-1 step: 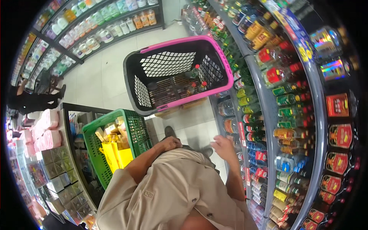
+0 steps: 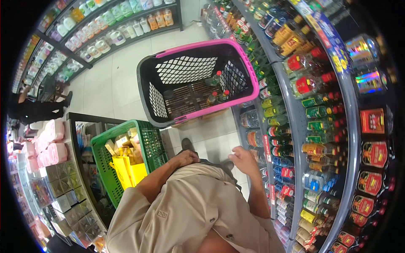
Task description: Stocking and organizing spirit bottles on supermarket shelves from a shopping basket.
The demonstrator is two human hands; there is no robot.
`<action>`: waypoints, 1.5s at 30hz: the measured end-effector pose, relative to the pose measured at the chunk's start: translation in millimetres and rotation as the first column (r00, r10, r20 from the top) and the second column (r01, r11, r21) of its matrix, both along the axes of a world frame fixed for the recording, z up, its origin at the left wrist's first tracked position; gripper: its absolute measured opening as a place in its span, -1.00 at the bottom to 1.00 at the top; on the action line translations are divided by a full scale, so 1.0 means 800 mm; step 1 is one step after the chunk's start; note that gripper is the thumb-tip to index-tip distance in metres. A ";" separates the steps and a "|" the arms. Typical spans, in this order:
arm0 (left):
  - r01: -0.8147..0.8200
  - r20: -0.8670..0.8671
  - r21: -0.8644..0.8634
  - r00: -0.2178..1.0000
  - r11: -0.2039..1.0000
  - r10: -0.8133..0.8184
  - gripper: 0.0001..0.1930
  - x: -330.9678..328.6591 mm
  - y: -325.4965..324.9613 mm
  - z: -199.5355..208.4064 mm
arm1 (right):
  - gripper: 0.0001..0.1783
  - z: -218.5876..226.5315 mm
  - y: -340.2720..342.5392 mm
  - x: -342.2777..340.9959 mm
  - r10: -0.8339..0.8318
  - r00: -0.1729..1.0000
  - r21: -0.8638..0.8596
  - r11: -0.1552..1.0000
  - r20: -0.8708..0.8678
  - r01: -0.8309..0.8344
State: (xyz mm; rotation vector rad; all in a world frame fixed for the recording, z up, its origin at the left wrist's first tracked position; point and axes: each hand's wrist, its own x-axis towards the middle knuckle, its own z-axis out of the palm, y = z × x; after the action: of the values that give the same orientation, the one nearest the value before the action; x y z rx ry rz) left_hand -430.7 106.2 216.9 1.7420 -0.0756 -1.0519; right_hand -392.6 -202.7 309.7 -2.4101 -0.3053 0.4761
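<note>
My left hand [image 2: 187, 159] lies against the front of my waist, fingers curled together; whatever they hold, if anything, is hidden. Out in front of the shelf side, my right hand [image 2: 244, 159] hovers with loosely bent fingers apart and nothing visible in it. Beyond both hands stands a black basket with a pink rim [image 2: 254, 78]. A few small bottles with red caps [image 2: 212, 97] stand on its slatted bottom, toward the right. Neither hand touches the basket. To the left of my left arm is a green crate [image 2: 157, 152] holding yellow-brown boxes [image 2: 122, 146] and a yellow bag [image 2: 128, 172].
Shelves of bottles [image 2: 318, 111] run along my right side, close to my right arm. Toiletry shelves [image 2: 101, 44] stand at the far left across a tiled floor [image 2: 120, 78]. Pink packs [image 2: 55, 145] are stacked left of the crate. A person in dark clothes [image 2: 40, 107] is at the far left.
My right hand has shifted slightly left and up, its fingers a little more bent. The basket appears slightly farther right in view. My left hand has stayed at my waist.
</note>
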 end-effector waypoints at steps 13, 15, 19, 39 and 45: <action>-0.225 -0.084 -0.103 0.973 0.969 0.217 -0.79 0.072 0.026 0.108 | -0.71 -0.020 0.076 0.307 -0.115 0.984 0.369 0.916 -0.137 0.158; -0.372 -0.159 -0.210 0.925 0.904 0.344 -0.80 0.103 0.014 0.133 | -0.67 -0.055 0.099 0.365 -0.026 0.999 0.137 0.990 -0.023 0.029; -0.655 -0.207 -0.346 0.751 0.672 0.626 -0.81 0.171 -0.009 0.143 | -0.58 -0.130 0.147 0.427 0.268 0.963 -0.190 0.946 0.002 -0.263; -0.568 -0.051 0.278 0.797 0.775 0.602 -0.36 0.349 0.003 -0.031 | -0.67 -0.274 0.220 0.460 0.519 0.796 -0.417 0.678 -0.311 -0.605; -0.432 -0.014 0.332 0.886 0.838 0.463 -0.30 0.355 0.010 -0.045 | -0.80 -0.298 0.212 0.463 0.653 0.738 -0.407 0.635 -0.172 -0.657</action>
State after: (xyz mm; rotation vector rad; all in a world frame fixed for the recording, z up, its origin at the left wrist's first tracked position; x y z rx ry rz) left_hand -146.7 114.3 180.5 1.8689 0.5731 -0.8210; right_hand -22.5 -33.2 71.4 -2.6749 -1.2274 0.9701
